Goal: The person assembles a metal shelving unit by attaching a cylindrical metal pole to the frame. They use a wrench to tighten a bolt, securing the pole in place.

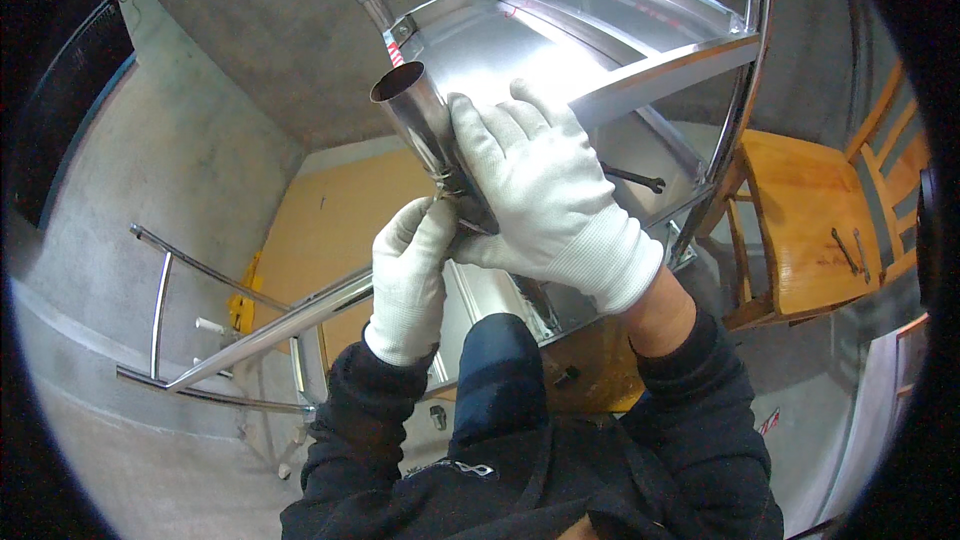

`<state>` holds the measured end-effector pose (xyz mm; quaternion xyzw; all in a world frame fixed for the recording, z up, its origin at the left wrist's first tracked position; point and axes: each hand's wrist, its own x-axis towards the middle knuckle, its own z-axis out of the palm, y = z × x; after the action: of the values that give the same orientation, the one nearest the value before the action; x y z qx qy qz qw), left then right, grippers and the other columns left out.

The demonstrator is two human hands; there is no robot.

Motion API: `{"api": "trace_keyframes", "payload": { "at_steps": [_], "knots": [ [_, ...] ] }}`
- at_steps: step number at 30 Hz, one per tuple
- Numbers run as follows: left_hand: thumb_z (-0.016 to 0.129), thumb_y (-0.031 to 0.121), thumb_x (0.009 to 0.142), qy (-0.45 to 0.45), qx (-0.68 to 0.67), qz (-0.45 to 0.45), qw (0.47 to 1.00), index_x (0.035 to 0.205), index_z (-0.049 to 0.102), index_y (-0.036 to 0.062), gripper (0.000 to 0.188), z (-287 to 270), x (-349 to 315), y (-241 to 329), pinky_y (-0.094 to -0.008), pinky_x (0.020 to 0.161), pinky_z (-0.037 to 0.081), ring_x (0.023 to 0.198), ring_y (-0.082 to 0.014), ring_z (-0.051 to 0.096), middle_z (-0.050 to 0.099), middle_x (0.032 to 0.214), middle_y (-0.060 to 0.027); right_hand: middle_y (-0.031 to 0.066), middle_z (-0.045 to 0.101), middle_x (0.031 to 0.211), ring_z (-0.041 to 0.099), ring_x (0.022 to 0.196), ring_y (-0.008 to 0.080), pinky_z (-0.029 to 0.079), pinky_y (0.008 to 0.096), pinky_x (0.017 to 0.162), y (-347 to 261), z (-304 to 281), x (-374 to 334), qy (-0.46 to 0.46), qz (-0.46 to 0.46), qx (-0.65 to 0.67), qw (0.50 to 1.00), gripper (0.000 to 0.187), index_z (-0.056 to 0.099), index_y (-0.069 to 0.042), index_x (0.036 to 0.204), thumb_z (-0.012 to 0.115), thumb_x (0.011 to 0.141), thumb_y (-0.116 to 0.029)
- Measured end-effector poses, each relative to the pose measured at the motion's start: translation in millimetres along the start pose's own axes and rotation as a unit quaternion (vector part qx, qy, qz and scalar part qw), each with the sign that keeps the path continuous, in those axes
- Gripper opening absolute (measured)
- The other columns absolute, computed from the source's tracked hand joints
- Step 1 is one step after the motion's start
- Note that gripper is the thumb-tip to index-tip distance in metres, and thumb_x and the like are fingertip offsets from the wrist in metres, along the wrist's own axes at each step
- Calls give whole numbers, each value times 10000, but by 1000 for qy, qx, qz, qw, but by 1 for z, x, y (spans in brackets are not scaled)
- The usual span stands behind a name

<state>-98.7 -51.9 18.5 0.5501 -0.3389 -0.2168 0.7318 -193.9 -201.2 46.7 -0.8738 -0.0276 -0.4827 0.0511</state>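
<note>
A shiny round metal tube (pixel 418 125) is tilted in front of me, its open end pointing up and to the left. My right hand (pixel 555 195), in a white knit glove, lies along the tube's right side with long fingers and the thumb below, gripping it. My left hand (pixel 410 265), gloved the same way, pinches at the tube's lower left side. A small thin wire-like bit (pixel 440 180) shows at those fingertips; what exactly they hold is hidden. Behind the hands stands a stainless steel frame with shelves (pixel 500 35).
A dark wrench (pixel 635 178) lies on the frame's lower level. At right, a wooden chair (pixel 800 200) carries two small wrenches (pixel 850 252). A tubular metal rail frame (pixel 270 335) reaches out to the left, near a yellow object (pixel 243 295). A small metal part (pixel 438 417) lies on the floor.
</note>
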Motion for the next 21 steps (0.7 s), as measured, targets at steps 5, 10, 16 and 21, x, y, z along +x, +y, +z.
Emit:
{"api": "trace_keyframes", "payload": {
  "at_steps": [5,10,16,21],
  "knots": [
    [595,225,986,-8,-236,11,972,1078,661,27,227,15,0,-22,-304,787,536,839,-162,665,698,983,-78,238,597,1114,590,1073,394,356,493,1077,3,-7,1,2,4,5,1000,887,456,111,1320,779,636,-350],
    [563,248,1002,-31,-231,2,972,1084,650,-4,279,15,0,-22,-323,802,546,848,-179,671,697,970,-98,243,596,1116,580,1088,407,360,488,1072,5,-2,1,9,7,27,1000,819,475,94,1306,754,652,-313],
    [537,260,1003,-25,-66,11,997,1092,629,-48,334,4,4,-11,-323,825,543,862,-182,670,687,955,-118,222,612,1101,591,1067,401,352,497,1075,0,1,0,46,26,18,998,772,492,80,1294,732,654,-279],
    [519,254,1002,-13,10,-2,1000,1082,622,-57,337,4,5,2,-303,818,537,858,-164,660,677,950,-103,211,616,1098,596,1059,379,330,488,1091,-2,6,2,56,34,28,997,744,504,73,1282,720,647,-250]
  ]
}}
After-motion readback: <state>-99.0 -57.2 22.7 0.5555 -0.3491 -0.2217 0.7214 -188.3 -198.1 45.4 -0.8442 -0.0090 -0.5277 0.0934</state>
